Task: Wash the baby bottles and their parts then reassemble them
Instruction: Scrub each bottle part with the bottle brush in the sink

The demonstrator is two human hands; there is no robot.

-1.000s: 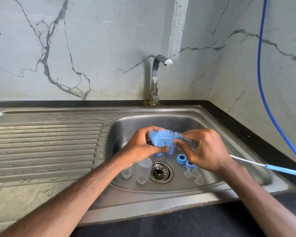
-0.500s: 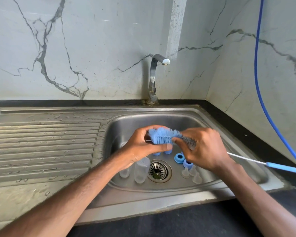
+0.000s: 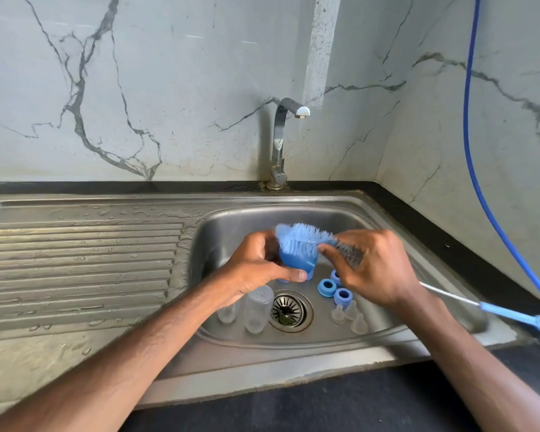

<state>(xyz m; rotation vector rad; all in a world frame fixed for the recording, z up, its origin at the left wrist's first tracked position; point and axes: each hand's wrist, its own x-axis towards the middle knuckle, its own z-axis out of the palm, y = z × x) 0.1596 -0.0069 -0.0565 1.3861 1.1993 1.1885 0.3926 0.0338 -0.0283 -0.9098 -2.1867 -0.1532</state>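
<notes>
"Marble-veined wall [image 3: 169, 88] behind, wet steel drainboard [image 3: 75, 260] on the left. Where are the bottles?"

"Two clear baby bottles [image 3: 258, 308] stand in the sink basin [image 3: 231, 226], just left of the drain [image 3: 289, 310]."

"And the hands?"

"The left hand [image 3: 256, 266] curls fingers and thumb round a blue bottle cap [image 3: 296, 265] above the basin. The blue bottle brush [image 3: 303, 238] lies with its bristles on the cap, and the right hand [image 3: 378, 269] clamps its fingers on the brush's wire stem."

"Further right?"

"Blue screw rings [image 3: 327, 287] and clear teats [image 3: 353, 316] sit on the basin floor. A blue hose [image 3: 468, 120] hangs down the right wall."
</notes>
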